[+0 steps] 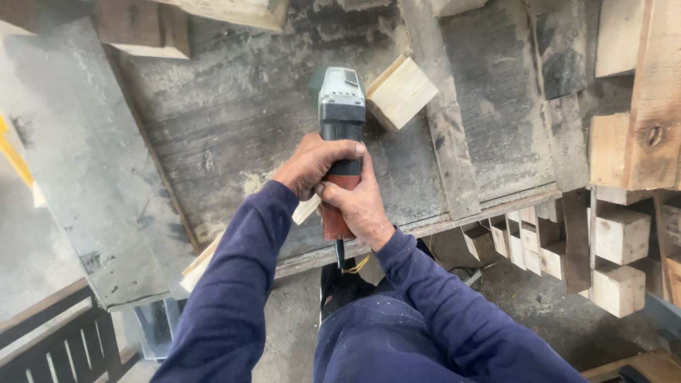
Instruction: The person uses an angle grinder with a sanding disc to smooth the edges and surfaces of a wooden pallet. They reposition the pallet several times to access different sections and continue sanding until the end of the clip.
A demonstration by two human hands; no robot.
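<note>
A power tool (340, 142) is gripped over the bench (234, 113) edge: right hand (362, 206) wrapped shut low on its handle, left hand (312, 164) closed above. The cord (340, 255) hangs at 6 o'clock; a snag is judged possible. A wood block (401, 92), loose at 1 o'clock, could be struck.

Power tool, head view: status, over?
Left hand and right hand both clamped on power tool. Tool over worn wooden bench. Wood block just right of it.
</note>
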